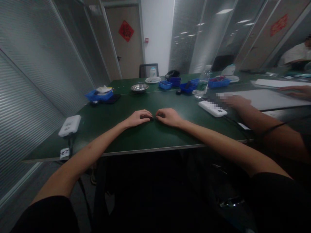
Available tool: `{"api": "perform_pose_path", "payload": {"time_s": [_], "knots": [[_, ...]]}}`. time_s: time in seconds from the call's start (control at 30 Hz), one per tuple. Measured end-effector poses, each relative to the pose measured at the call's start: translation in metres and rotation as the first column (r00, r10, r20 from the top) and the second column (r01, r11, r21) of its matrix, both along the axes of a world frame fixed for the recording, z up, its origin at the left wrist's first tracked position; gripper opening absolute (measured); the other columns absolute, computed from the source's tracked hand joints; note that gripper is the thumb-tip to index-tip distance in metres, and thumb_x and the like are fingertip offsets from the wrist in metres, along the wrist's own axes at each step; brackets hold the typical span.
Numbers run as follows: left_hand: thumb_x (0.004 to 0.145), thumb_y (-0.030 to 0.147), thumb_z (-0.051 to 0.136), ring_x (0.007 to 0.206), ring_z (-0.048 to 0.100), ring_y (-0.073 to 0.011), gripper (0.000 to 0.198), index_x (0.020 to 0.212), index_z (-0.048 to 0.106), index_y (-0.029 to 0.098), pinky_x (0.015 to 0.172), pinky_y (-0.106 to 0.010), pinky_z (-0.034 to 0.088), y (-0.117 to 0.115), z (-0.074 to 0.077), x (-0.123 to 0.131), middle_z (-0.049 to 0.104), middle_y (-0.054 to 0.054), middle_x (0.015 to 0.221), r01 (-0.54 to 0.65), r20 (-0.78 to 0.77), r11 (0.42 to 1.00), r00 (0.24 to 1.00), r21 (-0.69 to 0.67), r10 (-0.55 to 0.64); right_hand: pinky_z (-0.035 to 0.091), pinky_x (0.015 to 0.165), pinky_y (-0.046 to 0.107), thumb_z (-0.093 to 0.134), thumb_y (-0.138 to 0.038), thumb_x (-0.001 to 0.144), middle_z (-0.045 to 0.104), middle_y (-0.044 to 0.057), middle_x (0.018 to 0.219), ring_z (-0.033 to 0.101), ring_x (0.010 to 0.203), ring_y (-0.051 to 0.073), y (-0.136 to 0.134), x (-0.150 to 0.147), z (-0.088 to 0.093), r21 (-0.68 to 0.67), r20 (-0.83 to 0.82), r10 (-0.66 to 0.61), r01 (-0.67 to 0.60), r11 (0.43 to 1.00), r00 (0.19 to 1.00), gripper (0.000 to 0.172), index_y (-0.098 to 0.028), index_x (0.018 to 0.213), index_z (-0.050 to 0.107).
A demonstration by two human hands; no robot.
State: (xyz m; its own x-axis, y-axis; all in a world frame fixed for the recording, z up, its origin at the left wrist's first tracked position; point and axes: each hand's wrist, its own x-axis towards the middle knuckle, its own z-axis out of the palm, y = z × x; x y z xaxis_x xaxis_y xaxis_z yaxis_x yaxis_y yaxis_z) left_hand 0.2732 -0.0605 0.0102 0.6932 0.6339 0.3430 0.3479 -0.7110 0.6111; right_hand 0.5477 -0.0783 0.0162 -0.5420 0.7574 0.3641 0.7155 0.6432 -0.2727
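My left hand (pixel 137 118) and my right hand (pixel 170 117) meet fingertip to fingertip, low over the middle of the green table (pixel 116 129). Curled fingers of the left hand grip a small dark, slim object (pixel 151 118). In the right hand's closed fingers a dark piece (pixel 160 115) shows. A thin, light-coloured bit (pixel 155 116) bridges the narrow gap between the fingertips. Most of what I hold is covered by my fingers, and I cannot tell its kind or whether it is one thing or two.
A white power bank (pixel 70 125) lies at left, another (pixel 212 108) at right. Beyond my hands are a metal bowl (pixel 139 88), blue trays (pixel 99 95) and a water bottle (pixel 202 82). A co-worker's arm (pixel 255 118) rests on the table by a white sheet (pixel 269 98).
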Motion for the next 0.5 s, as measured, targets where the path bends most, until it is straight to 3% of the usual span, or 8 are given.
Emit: {"api": "perform_pose_path", "payload": {"time_s": [0.2, 0.37, 0.5], "knots": [[0.100, 0.035, 0.068, 0.117, 0.066, -0.0252, 0.030, 0.124, 0.078, 0.021, 0.104, -0.041, 0.051, -0.005, 0.002, 0.000, 0.074, -0.010, 0.125, -0.005, -0.054, 0.997, 0.998, 0.082, 0.010, 0.048, 0.077, 0.030, 0.062, -0.042, 0.099, 0.079, 0.006, 0.106, 0.072, 0.095, 0.024, 0.003, 0.001, -0.002, -0.007, -0.043, -0.146, 0.145, 0.989, 0.988, 0.026, -0.025, 0.113, 0.075], [0.100, 0.030, 0.067, 0.112, 0.067, -0.0244, 0.026, 0.123, 0.078, 0.021, 0.103, -0.041, 0.050, -0.012, 0.006, 0.004, 0.074, -0.010, 0.119, 0.044, -0.070, 0.990, 0.997, 0.135, -0.035, 0.048, 0.077, 0.030, 0.062, -0.042, 0.099, 0.079, 0.006, 0.107, 0.072, 0.095, 0.023, 0.002, 0.001, -0.002, -0.012, -0.052, -0.144, 0.144, 0.990, 0.988, 0.026, -0.025, 0.113, 0.076], [0.100, 0.031, 0.067, 0.107, 0.067, -0.0237, 0.027, 0.121, 0.079, 0.020, 0.095, -0.038, 0.052, -0.013, 0.006, 0.008, 0.074, -0.011, 0.118, 0.045, -0.060, 0.997, 0.997, 0.068, -0.041, 0.049, 0.078, 0.030, 0.062, -0.042, 0.100, 0.079, 0.007, 0.106, 0.072, 0.094, 0.024, 0.001, 0.001, 0.001, -0.023, -0.034, -0.146, 0.145, 0.989, 0.989, 0.026, -0.025, 0.114, 0.076]]}}
